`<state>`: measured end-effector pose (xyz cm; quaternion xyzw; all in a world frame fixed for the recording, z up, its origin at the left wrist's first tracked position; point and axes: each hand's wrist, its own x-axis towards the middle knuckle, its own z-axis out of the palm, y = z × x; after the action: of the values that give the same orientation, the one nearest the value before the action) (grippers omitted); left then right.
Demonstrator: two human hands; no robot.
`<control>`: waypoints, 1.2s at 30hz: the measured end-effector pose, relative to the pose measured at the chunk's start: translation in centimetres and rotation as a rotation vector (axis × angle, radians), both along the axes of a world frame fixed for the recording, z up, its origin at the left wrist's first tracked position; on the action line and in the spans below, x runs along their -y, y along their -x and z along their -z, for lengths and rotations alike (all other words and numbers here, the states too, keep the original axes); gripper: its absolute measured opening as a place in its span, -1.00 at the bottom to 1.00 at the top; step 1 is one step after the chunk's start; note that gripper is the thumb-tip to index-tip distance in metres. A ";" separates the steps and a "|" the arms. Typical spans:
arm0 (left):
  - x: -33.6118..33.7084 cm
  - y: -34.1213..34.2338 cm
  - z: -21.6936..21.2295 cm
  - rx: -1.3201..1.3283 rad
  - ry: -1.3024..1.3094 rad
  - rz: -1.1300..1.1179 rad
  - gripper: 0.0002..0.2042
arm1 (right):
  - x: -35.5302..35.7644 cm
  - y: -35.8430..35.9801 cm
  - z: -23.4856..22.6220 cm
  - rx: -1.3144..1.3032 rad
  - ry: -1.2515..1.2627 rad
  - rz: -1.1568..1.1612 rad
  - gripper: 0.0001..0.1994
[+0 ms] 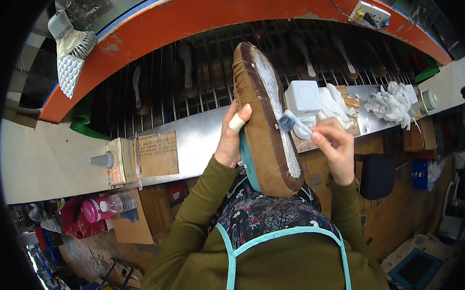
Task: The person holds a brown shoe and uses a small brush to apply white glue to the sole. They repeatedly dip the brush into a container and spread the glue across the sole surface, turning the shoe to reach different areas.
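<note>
My left hand [231, 140] is closed round a brown suede shoe upper [261, 138], its thumb on the side and a pale wrap on one digit. The shoe stands nearly upright, toe and heel up and down, with a teal last [248, 162] showing at its left edge. Its underside, turned to the right, has a whitish strip with a dark brown border. My right hand [335, 148] pinches the white handle of a small brush [299, 125]. The brush's bluish head is at the underside's edge; I cannot tell if it touches.
Behind the brush stands a white square container [303, 98], beside white cloths [334, 103]. Crumpled white material [390, 104] lies farther right on the metal ledge [202, 156]. Cardboard [158, 153] and a grey cone [102, 160] are at left. Beyond are metal bars [213, 68] with several shoes.
</note>
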<state>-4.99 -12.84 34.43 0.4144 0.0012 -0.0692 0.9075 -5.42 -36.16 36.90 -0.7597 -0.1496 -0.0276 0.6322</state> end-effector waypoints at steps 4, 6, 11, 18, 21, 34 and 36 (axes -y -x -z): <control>-0.4 0.4 0.2 0.000 -0.032 -0.024 -0.28 | -1.0 2.5 0.5 0.013 0.007 0.089 -0.85; -0.4 0.6 0.2 -0.004 -0.049 -0.023 -0.27 | -1.9 2.9 0.8 0.024 -0.013 0.146 -0.86; -0.4 1.0 -0.1 -0.029 -0.072 -0.008 -0.27 | -2.9 1.6 0.7 0.167 0.075 0.218 -0.86; -0.7 1.3 -0.8 0.012 -0.152 0.008 -0.22 | -3.3 -0.7 -0.7 0.322 0.205 0.280 -0.87; -0.7 1.3 -1.0 0.042 -0.177 0.016 -0.20 | -3.4 -2.0 -1.2 0.380 0.227 0.290 -0.87; -0.7 0.7 -1.6 0.056 -0.213 0.018 -0.20 | -1.2 -2.9 -0.6 0.401 0.202 0.107 -0.85; -0.6 0.6 -1.5 0.055 -0.204 0.005 -0.22 | -0.7 -2.5 -0.2 0.397 0.233 0.109 -0.85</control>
<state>-5.55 -12.19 35.98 0.5063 -0.0175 -0.0598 0.8601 -2.93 -35.42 37.14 -0.8140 -0.2320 -0.1933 0.4962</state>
